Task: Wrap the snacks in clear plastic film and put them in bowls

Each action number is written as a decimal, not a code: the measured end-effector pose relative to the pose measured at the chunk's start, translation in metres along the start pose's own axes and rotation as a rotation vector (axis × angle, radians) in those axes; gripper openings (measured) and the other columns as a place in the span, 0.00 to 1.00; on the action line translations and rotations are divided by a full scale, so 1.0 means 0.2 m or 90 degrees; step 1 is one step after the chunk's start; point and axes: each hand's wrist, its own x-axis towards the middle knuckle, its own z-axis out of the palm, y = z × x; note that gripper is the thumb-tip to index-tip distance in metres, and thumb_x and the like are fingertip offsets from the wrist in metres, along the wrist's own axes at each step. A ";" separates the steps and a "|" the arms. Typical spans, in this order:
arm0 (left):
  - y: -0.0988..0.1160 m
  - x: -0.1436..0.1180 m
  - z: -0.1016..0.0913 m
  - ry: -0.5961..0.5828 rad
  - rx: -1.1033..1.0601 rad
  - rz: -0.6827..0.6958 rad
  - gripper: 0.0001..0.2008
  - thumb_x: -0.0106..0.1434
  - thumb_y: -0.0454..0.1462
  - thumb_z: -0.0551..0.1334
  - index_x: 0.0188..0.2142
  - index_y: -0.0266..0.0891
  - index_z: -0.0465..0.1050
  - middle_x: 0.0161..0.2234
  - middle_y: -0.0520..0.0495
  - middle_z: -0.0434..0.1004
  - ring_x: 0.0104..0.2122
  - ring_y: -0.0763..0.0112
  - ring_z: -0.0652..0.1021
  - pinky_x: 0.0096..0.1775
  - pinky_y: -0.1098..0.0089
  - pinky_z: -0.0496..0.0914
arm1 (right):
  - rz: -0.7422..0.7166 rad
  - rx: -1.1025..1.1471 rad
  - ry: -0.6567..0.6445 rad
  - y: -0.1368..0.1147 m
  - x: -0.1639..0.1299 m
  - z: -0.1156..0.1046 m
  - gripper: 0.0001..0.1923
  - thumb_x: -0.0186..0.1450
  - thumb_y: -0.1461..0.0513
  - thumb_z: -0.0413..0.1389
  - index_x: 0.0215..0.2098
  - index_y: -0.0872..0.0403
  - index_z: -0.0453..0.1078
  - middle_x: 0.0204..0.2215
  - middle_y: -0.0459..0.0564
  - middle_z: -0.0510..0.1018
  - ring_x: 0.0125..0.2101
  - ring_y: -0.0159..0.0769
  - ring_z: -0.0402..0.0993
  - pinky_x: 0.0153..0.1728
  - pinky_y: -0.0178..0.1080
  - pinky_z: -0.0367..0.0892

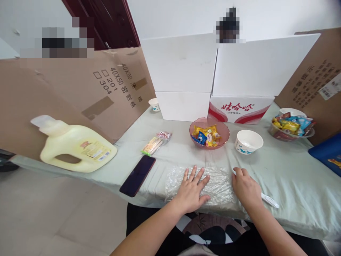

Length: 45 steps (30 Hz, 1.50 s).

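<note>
Crinkly clear plastic sheet point(213, 185), matt cloth cover point(293, 177).

Looks like a home room w/ a makeshift table point(293, 185) under a pale cloth; cardboard boxes point(80, 92) and white boxes point(183, 64) stacked as a backdrop; dark wooden door point(106, 21) behind; snack bowl point(209, 133), detergent jug point(77, 145), phone point(137, 175) lying about.

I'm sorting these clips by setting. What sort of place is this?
Probably a room in a home, set up as a makeshift work table: a cloth-covered surface walled in by cardboard boxes, with a pink bowl of snacks, a phone and a detergent jug lying about.
</note>
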 end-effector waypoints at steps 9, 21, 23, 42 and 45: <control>0.00 0.00 -0.03 -0.009 -0.006 0.006 0.37 0.65 0.53 0.57 0.68 0.48 0.44 0.69 0.44 0.44 0.68 0.48 0.45 0.63 0.41 0.44 | -0.394 0.121 -0.035 -0.22 -0.05 0.09 0.36 0.68 0.47 0.47 0.67 0.57 0.51 0.64 0.58 0.60 0.65 0.47 0.49 0.61 0.52 0.49; -0.38 -0.38 -0.15 0.089 0.080 -0.087 0.34 0.65 0.49 0.59 0.65 0.37 0.55 0.65 0.34 0.55 0.66 0.46 0.53 0.61 0.45 0.55 | -0.335 0.102 -0.001 0.04 -0.21 0.09 0.48 0.60 0.40 0.53 0.68 0.58 0.47 0.66 0.61 0.52 0.67 0.54 0.42 0.62 0.58 0.48; -0.37 -0.44 -0.16 0.097 0.055 -0.001 0.30 0.63 0.46 0.62 0.61 0.39 0.61 0.63 0.36 0.61 0.65 0.48 0.57 0.61 0.47 0.58 | -0.403 0.132 -0.024 0.07 -0.23 0.04 0.44 0.61 0.43 0.56 0.67 0.54 0.51 0.66 0.58 0.55 0.66 0.52 0.44 0.62 0.57 0.50; -0.36 -0.19 -0.17 0.228 -0.137 -0.347 0.10 0.63 0.35 0.57 0.44 0.41 0.70 0.34 0.50 0.79 0.34 0.67 0.80 0.39 0.68 0.73 | -0.068 0.251 -0.045 0.02 -0.13 0.03 0.17 0.70 0.56 0.42 0.41 0.51 0.70 0.36 0.49 0.81 0.35 0.40 0.78 0.35 0.40 0.70; -0.34 -0.14 -0.15 0.184 -0.088 -0.390 0.15 0.62 0.33 0.58 0.49 0.41 0.69 0.34 0.51 0.79 0.34 0.67 0.80 0.39 0.69 0.72 | -0.055 0.165 -0.057 -0.01 -0.11 0.07 0.16 0.70 0.57 0.42 0.43 0.53 0.70 0.37 0.50 0.81 0.36 0.41 0.78 0.33 0.39 0.68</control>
